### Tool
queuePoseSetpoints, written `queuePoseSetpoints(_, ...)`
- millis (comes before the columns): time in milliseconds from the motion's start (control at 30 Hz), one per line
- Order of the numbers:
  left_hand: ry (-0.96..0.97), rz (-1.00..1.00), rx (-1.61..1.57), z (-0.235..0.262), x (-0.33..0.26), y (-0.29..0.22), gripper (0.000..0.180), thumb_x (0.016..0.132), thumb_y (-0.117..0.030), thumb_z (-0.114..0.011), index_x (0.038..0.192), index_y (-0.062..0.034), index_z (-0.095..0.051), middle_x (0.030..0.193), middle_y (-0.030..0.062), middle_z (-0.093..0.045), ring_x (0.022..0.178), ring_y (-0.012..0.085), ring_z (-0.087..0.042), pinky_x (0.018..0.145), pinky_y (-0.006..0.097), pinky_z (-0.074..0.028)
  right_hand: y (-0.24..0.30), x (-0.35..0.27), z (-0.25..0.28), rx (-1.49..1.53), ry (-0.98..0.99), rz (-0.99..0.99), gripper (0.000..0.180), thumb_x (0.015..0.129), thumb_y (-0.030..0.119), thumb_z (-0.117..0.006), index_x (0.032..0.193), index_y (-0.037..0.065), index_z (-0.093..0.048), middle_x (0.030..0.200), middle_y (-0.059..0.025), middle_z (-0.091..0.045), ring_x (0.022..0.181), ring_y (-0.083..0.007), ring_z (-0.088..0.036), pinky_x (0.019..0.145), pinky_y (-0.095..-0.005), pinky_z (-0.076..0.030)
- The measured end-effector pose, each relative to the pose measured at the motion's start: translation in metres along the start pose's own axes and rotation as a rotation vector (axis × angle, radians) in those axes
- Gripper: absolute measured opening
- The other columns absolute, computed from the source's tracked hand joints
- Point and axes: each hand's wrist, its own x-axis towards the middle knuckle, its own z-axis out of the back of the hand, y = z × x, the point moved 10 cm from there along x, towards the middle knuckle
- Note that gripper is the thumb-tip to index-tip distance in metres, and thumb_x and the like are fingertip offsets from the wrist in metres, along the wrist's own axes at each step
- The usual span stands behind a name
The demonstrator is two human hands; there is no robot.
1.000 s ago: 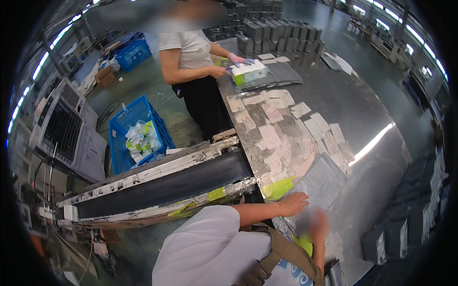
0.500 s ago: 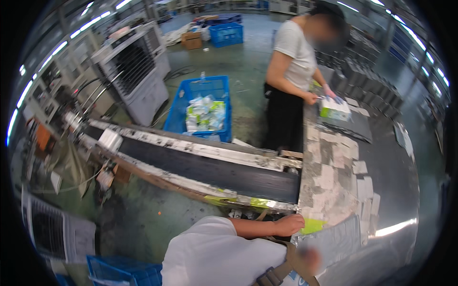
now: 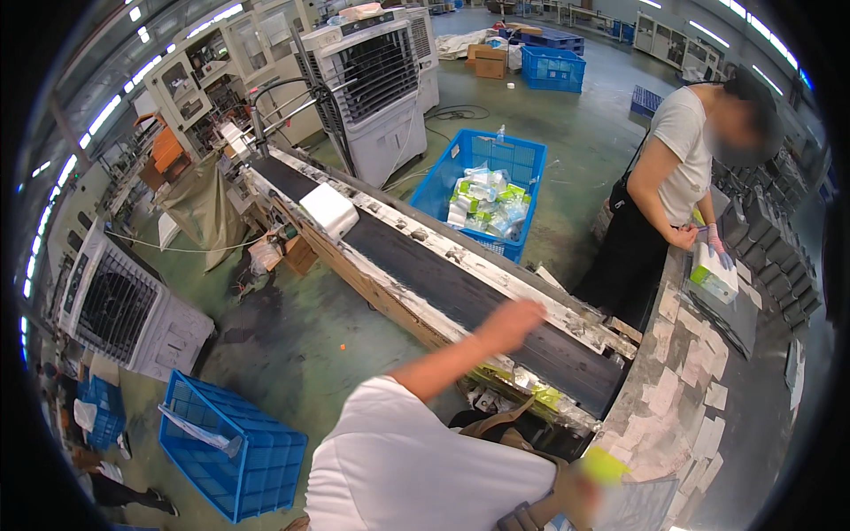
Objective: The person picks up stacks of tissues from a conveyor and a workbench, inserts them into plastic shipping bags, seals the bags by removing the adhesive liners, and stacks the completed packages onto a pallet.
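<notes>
My left hand point(image 3: 513, 326) reaches out over the dark conveyor belt point(image 3: 425, 281), near its far white side rail. The fingers are smeared by motion, and I make out nothing held in them. On the belt, farther to the left, lies a white block-shaped stack point(image 3: 328, 211), apparently tissues. A blurred skin-coloured shape point(image 3: 580, 500), possibly my right hand, shows at the lower edge beside a lime-green piece point(image 3: 605, 464) on the worktable. Its fingers cannot be made out.
Across the belt, a co-worker point(image 3: 677, 159) handles a green-and-white pack point(image 3: 714, 273) on the worktable point(image 3: 651, 403). A blue crate point(image 3: 456, 173) of packs stands behind the belt. Another blue crate point(image 3: 235, 442) sits at lower left. Air coolers point(image 3: 376, 93) and grey stacks point(image 3: 784, 239) flank the scene.
The view has swung left. My left hand has left the table edge by the lime-green piece and moved out over the belt. The white stack sits slightly nearer along the belt.
</notes>
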Motion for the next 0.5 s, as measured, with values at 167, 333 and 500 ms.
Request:
queuePoseSetpoints(167,0.138,0.519,0.561,0.159,-0.038,0.202,0.030,0.072,0.005,-0.057,0.100,-0.0019,-0.066,0.108,0.0183,-0.064,0.104,0.0371,-0.058,0.093,0.045,-0.047,0.014,0.021,-0.014,-0.033,0.047,0.043,0.036,0.086,0.021,-0.069,0.113,-0.002,-0.063,0.104,-0.0135,-0.065,0.097,-0.0241,-0.062,0.088,-0.0383,-0.050)
queuePoseSetpoints(333,0.323,1.261,0.806,0.241,-0.135,0.301,0.025,0.080,-0.011,-0.061,0.103,-0.0040,-0.068,0.114,0.0149,-0.064,0.109,0.0328,-0.057,0.094,0.042,-0.046,0.024,0.036,-0.033,-0.059,0.096,0.039,0.037,0.086,0.021,-0.069,0.114,-0.002,-0.063,0.105,-0.0136,-0.065,0.097,-0.0247,-0.062,0.088,-0.0382,-0.050)
queuePoseSetpoints(500,0.434,1.267,0.898,0.217,-0.150,0.284,0.041,0.084,-0.017,-0.059,0.122,-0.0030,-0.062,0.127,0.0118,-0.057,0.129,0.0327,-0.038,0.109,0.051,-0.029,0.023,0.038,-0.050,-0.104,0.177,0.012,0.038,0.086,0.022,-0.069,0.115,-0.001,-0.063,0.106,-0.0138,-0.066,0.097,-0.0252,-0.062,0.088,-0.0380,-0.050)
